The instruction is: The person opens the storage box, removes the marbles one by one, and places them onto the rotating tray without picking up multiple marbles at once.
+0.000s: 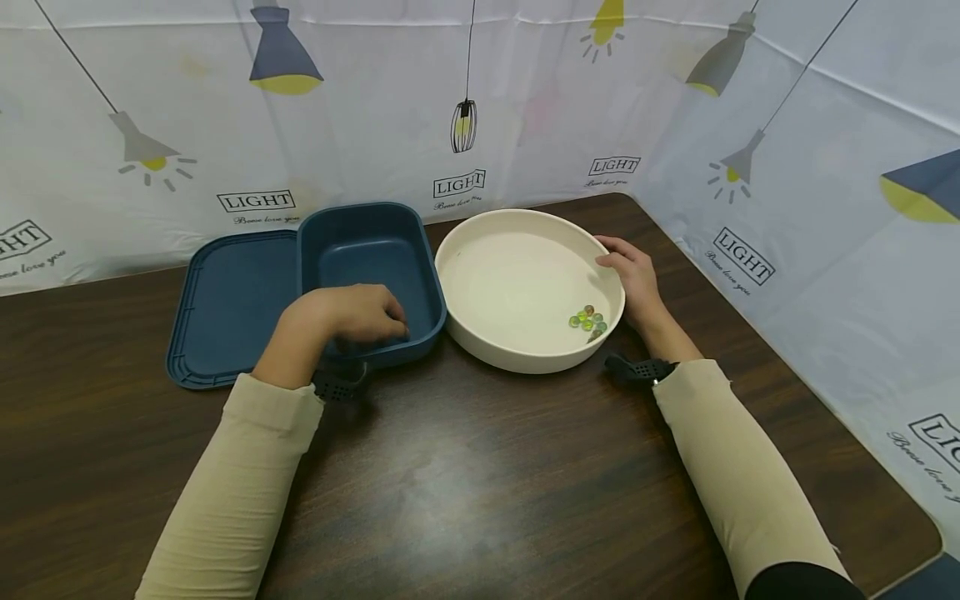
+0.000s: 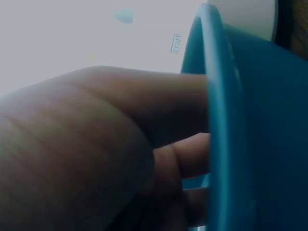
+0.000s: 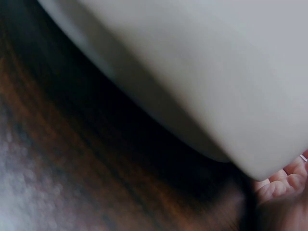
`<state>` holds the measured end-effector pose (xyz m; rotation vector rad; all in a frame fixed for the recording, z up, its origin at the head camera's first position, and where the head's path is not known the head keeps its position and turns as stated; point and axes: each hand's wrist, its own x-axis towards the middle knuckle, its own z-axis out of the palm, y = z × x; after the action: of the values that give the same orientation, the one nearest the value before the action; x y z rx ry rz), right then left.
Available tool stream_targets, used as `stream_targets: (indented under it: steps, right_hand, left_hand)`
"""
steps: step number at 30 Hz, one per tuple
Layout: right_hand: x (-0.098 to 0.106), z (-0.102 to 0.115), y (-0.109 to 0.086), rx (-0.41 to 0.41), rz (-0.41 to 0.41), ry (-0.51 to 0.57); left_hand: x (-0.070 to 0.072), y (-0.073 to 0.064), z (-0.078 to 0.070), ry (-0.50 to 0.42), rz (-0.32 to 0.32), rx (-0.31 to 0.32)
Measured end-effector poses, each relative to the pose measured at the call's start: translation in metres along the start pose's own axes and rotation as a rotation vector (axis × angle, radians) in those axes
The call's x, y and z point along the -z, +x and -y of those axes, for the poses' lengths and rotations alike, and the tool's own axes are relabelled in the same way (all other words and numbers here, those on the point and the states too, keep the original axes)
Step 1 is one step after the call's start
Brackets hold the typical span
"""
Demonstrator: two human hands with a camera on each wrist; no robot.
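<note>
My left hand (image 1: 348, 315) reaches down into a deep blue rectangular container (image 1: 360, 218), with its fingers bent. In the left wrist view, the container's wall (image 2: 226, 120) hides the fingertips, so whether they hold anything does not show. At the right, my right hand (image 1: 633, 279) grips the side of a round cream-coloured tray (image 1: 510, 275), thumb over the rim and other fingers outside. Several glass marbles (image 1: 587, 319), greenish and amber, lie bunched inside the tray at its near right. The right wrist view shows the tray's outer wall (image 3: 207, 86) and part of the right hand.
A flat blue lid (image 1: 240, 292) lies left of the container, partly under or against its side. The container and tray stand side by side on the dark wooden table (image 1: 450, 492). A white printed sheet (image 1: 375, 125) hangs behind the table and along its right.
</note>
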<state>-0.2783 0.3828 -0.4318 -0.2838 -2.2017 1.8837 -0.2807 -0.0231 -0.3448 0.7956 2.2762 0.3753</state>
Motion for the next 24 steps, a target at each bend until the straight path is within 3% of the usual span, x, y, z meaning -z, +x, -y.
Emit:
stream_targets:
  steps: [8,18,24]
  right_hand:
    - [0.001,0.001,0.000,-0.006,0.010,0.020]
    - [0.001,0.002,-0.001,-0.012,0.014,0.008]
    - [0.001,0.002,-0.001,-0.018,0.006,-0.003]
  left_hand:
    - [0.002,-0.001,0.001,0.039,0.005,-0.119]
    - [-0.003,0.008,0.003,0.032,-0.045,-0.157]
    - [-0.007,0.014,0.002,0.013,-0.064,-0.143]
